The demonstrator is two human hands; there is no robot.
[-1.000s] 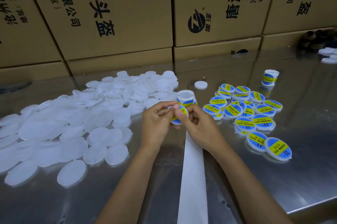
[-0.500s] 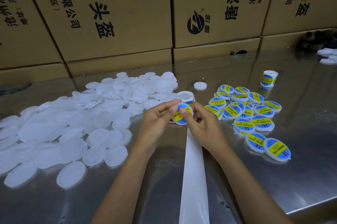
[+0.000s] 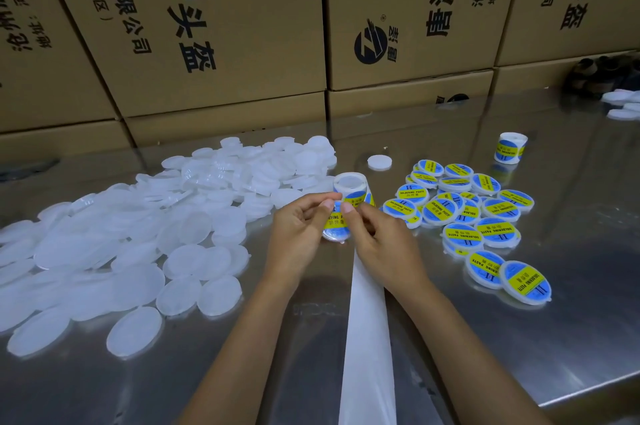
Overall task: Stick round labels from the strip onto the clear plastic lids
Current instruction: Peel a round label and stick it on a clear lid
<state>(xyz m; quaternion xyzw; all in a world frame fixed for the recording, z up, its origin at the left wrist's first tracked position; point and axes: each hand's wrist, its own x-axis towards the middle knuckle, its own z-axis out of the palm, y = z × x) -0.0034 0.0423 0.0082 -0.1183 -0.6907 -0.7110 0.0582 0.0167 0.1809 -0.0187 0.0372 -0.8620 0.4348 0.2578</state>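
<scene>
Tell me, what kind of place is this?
Probably a small packing workshop or storeroom: stacked cardboard boxes behind a steel table, a heap of plain lids and a batch of labelled lids.

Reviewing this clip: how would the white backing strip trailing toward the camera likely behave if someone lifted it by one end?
The backing strip looks thin and lies flat along the steel table, so it would probably droop limply rather than hold its shape. It seems light as paper. On that shiny surface, a push would likely slide or buckle it.
</scene>
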